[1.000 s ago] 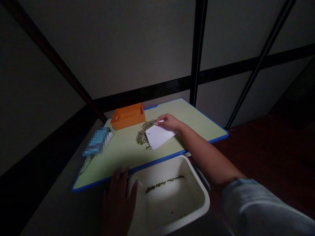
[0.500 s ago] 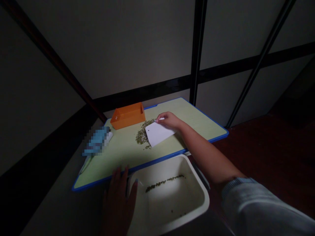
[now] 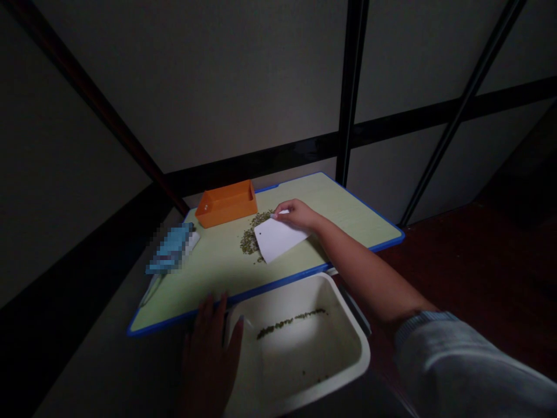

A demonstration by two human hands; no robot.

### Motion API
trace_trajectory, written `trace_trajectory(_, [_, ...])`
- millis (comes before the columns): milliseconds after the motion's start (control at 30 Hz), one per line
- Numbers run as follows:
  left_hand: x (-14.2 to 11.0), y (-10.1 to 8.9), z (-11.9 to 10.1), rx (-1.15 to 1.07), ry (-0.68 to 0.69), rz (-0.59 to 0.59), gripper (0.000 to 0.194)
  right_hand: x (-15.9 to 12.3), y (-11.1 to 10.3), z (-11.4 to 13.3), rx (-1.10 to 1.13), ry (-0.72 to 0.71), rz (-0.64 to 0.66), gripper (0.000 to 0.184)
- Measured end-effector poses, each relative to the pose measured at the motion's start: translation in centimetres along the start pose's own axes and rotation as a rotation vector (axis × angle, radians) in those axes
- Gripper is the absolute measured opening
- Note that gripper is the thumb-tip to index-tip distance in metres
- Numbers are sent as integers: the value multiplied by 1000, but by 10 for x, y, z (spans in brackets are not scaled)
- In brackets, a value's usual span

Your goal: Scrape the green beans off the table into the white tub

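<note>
My right hand [image 3: 293,213] pinches the top edge of a white flat scraper [image 3: 278,238] with a small hole near one corner. The scraper leans over the right side of a pile of small green granules [image 3: 249,242], which partly disappears behind it. The pile lies spread on a pale green board [image 3: 217,273] with a blue rim. Below the board's near edge is a white plastic tub [image 3: 304,400], with a line of granules [image 3: 291,321] along its inner far side. My left hand [image 3: 211,354], dim in shadow, grips the tub's left rim, thumb on the inside.
An orange tray [image 3: 228,203] stands at the back left of the board, beside the pile. At the left edge lies a blurred-out blue item [image 3: 172,248] with something white under it. Dark-trimmed panels [image 3: 261,87] rise right behind the board.
The scraper and my right hand have shifted slightly left and toward me, covering a bit more of the pile. My left hand and the tub stay put.
</note>
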State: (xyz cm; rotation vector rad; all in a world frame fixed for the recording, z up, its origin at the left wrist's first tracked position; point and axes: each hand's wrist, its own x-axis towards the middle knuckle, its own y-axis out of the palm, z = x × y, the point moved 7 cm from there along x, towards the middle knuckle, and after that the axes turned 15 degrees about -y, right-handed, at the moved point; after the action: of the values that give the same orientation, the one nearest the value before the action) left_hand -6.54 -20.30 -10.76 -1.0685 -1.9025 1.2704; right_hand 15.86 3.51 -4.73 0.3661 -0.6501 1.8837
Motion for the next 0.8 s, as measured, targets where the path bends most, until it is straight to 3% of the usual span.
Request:
trace_trajectory(267, [0,0,0,2,36,-20,65,-4,2,-6,64,85,57,32])
trace_trajectory(467, [1,2,2,-3,20,-6,66,-3,12,-5,28,19,54,35])
trace_trajectory(800, [0,2,3,-29,14,-8,68,4,-5,3,38,-51,-92,22])
